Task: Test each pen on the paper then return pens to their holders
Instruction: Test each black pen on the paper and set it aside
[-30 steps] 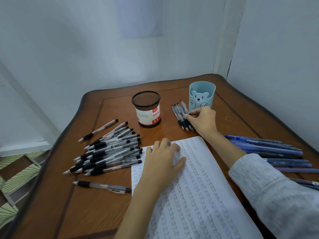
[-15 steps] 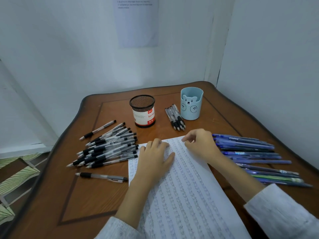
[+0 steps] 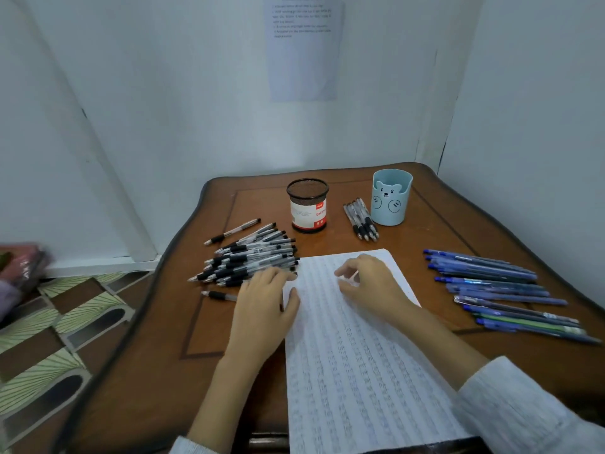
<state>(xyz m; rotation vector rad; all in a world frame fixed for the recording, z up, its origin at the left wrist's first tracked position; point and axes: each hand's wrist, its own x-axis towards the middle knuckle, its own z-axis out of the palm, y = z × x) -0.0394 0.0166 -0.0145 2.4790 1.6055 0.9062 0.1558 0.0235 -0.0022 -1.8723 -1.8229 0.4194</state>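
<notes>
Now, right hand (image 3: 370, 285) on the lined paper (image 3: 360, 371)

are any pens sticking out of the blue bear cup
No, nothing rises above the rim of the blue bear cup; a small bunch of black pens lies on the table beside it.

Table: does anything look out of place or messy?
Nothing looks spilled or damaged. Oddly, no pens stick out of the mesh holder or blue bear cup; they lie loose on the table: a black-grip heap, a small bunch by the cup, blue pens at right.
</notes>
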